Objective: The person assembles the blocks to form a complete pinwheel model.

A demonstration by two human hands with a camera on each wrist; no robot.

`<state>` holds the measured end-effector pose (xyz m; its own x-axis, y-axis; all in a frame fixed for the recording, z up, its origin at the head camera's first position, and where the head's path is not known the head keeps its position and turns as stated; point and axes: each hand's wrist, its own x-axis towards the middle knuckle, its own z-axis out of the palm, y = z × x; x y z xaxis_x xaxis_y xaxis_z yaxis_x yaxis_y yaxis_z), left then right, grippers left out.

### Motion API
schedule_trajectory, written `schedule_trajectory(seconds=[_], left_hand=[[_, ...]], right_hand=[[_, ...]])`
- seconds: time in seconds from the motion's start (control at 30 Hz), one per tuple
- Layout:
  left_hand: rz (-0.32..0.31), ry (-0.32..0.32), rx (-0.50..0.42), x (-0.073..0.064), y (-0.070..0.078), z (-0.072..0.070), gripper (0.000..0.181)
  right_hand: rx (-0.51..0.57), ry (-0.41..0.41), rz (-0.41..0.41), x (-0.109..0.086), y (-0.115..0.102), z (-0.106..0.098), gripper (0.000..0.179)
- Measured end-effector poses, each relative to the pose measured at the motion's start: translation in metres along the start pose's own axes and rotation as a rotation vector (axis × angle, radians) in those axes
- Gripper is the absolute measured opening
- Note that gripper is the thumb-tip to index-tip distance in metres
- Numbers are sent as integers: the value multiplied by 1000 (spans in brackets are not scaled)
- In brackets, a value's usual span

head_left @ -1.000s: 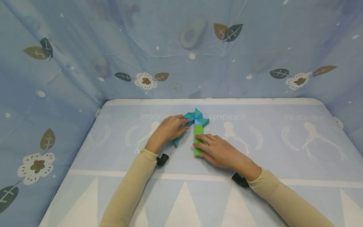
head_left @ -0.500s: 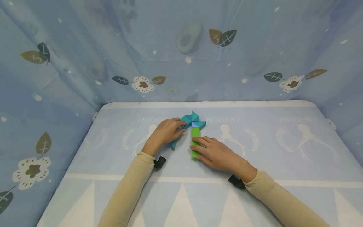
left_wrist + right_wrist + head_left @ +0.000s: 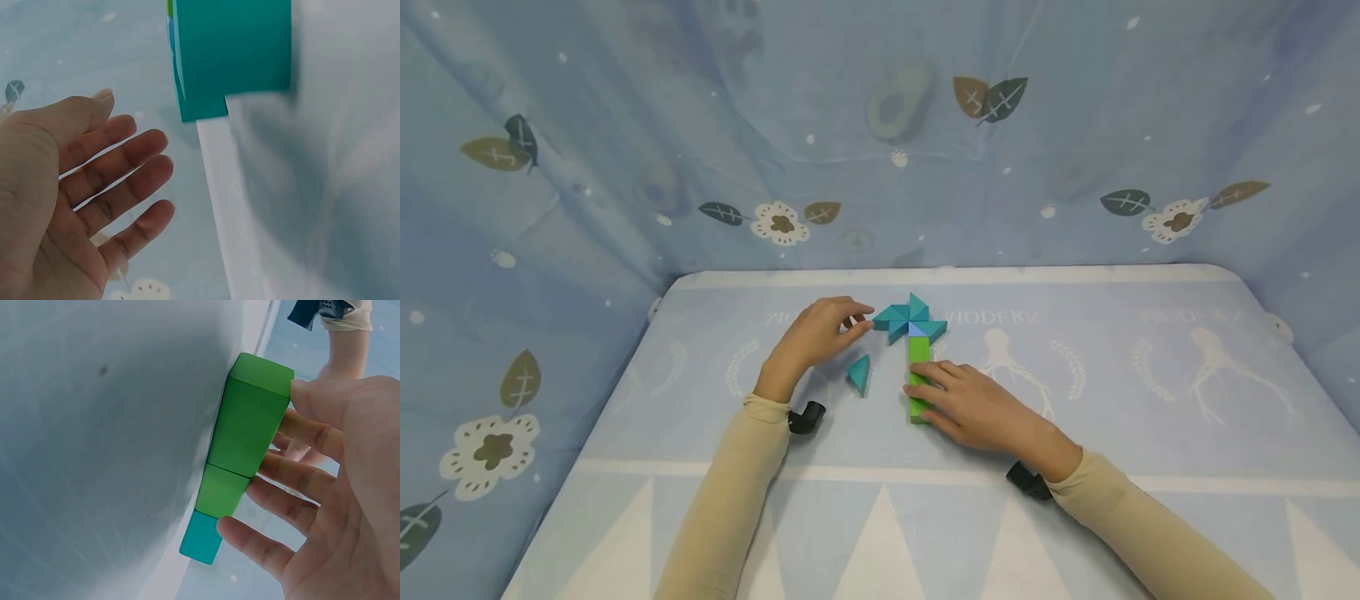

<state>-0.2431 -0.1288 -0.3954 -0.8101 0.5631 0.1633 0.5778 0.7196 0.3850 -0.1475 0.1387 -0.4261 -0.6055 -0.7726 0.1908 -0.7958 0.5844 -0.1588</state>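
Note:
In the head view, several teal triangular blocks [image 3: 898, 314] lie together in a pinwheel shape. A light blue triangle [image 3: 917, 330] sits at its base, above a straight column of green blocks [image 3: 919, 352]. My right hand [image 3: 977, 408] rests on the green column, fingers nearly straight; its thumb touches the near end of a green block [image 3: 247, 422] in the right wrist view. My left hand [image 3: 811, 337] hovers left of the pinwheel, holding nothing, fingers loosely bent. Below it lies a loose teal triangular block [image 3: 860, 375]. A teal block [image 3: 240, 53] fills the top of the left wrist view.
The table [image 3: 1112, 400] has a pale blue printed cover with white bands and triangles. A blue patterned curtain [image 3: 820, 108] rises behind its far edge and at the sides. Black wrist cameras [image 3: 806, 417] hang under both wrists.
My left hand has drawn back left from the pinwheel, its fingers off the blocks, leaving the loose teal triangle in full view. The right hand stays on the green column. The head view shifted slightly.

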Motion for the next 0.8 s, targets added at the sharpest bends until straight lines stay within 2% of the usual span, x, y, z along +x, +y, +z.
schedule_trajectory(seconds=[0.27,0.47,0.63,0.8], left_hand=[[32,-17,26,3,19,3,23],[92,-25,52,2,34,10,24],[109,-20,91,-8,40,13,19],[99,6,187,-28,35,8,22]], right_hand=[[5,8,-7,0,1,0,40],[12,18,-2,-3,2,3,39],[35,12,1,-3,2,4,39],[42,14,11,-3,3,4,40]])
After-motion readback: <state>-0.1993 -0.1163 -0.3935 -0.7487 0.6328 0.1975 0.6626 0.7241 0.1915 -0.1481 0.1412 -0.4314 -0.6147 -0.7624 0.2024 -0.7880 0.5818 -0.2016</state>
